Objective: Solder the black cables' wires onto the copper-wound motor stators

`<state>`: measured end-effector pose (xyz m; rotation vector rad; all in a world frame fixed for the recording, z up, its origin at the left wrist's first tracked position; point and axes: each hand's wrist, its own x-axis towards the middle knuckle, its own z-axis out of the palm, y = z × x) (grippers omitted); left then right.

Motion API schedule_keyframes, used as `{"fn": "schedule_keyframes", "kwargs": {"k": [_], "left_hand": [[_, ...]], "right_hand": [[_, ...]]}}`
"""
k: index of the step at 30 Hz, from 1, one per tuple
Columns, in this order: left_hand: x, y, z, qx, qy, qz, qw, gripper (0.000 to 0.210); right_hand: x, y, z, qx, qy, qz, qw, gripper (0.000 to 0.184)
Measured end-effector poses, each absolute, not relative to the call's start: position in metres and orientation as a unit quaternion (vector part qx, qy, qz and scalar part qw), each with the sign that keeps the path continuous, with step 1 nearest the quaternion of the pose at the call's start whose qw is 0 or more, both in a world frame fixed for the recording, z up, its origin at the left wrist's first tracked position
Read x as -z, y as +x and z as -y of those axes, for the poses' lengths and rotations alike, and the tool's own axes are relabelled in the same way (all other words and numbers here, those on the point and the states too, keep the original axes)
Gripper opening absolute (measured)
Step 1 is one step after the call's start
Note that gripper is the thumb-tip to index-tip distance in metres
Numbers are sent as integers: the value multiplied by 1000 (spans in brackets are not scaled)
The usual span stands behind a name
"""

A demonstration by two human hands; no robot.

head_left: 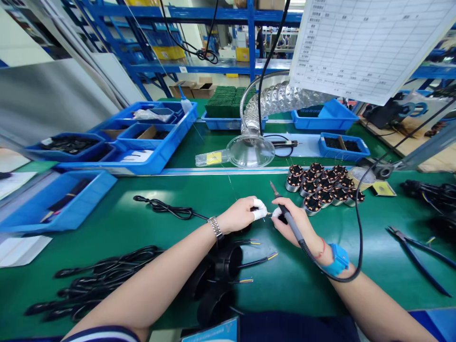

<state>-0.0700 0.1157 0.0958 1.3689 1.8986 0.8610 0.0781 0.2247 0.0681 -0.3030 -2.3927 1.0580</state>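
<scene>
My left hand [242, 213], with white finger covers, is closed in a pinch on the thin wire ends [269, 214] of a power cord. The black power cord [171, 207] runs out to the left on the green table. In my right hand [298, 222] is a soldering iron [293, 224], its tip pointing up and away from the wires. The right fingertips are close to the wire ends; whether they grip them is unclear. Below my left wrist lie black round housings [228, 261] with stripped cord ends sticking out. A dark part under the left hand is mostly hidden.
Several copper-wound motor stators [325, 185] stand at the right, near cutting pliers [420, 251]. A clear fume funnel [250, 153] hangs behind my hands. Bundled cords [107, 275] lie left; blue bins [142, 164] stand farther back. The iron's cable loops over my right forearm.
</scene>
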Motion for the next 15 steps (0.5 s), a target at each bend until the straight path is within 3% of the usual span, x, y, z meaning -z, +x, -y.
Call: {"fn": "schedule_keyframes", "kwargs": {"k": [15], "left_hand": [[-95, -68, -114, -336, 513, -725, 314, 16]], "right_hand": [[-65, 72, -219, -378, -140, 873, 275, 40]]}}
